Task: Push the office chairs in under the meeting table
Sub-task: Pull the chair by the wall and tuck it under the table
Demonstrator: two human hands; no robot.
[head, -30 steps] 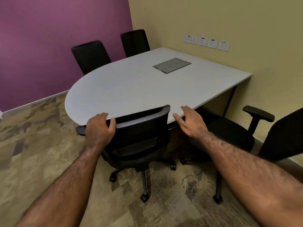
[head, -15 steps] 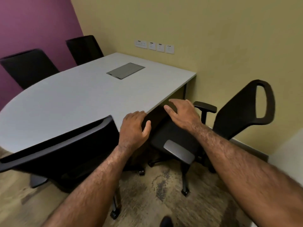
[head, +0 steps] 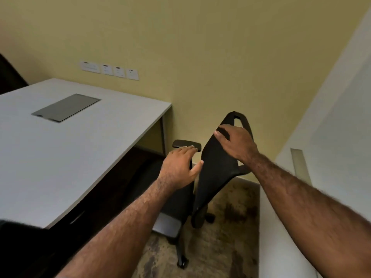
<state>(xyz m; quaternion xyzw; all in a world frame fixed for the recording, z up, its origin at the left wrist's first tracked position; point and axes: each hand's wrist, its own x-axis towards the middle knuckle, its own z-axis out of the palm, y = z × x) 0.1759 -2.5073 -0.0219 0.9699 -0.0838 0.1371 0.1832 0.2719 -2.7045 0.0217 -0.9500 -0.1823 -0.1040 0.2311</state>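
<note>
A black office chair point(head: 215, 177) stands pulled out beside the right end of the grey meeting table point(head: 70, 149), seen edge-on with its backrest toward me. My right hand point(head: 236, 145) lies spread on the upper backrest, just below its handle opening. My left hand point(head: 180, 167) hovers with fingers apart by the backrest's left edge, close to the far armrest point(head: 186, 144); whether it touches is unclear. The dark back of another chair point(head: 18, 237) fills the lower left corner, against the table's near edge.
A yellow wall with several sockets point(head: 109, 70) runs behind the table. A white wall or door point(head: 331, 157) stands close on the right, leaving a narrow strip of patterned carpet point(head: 230, 227). A grey flap point(head: 66, 107) is set in the tabletop.
My view has swung right from the first chair to the pulled-out one. My left hand has let go of the first chair's back, and both hands have reached the second chair's backrest.
</note>
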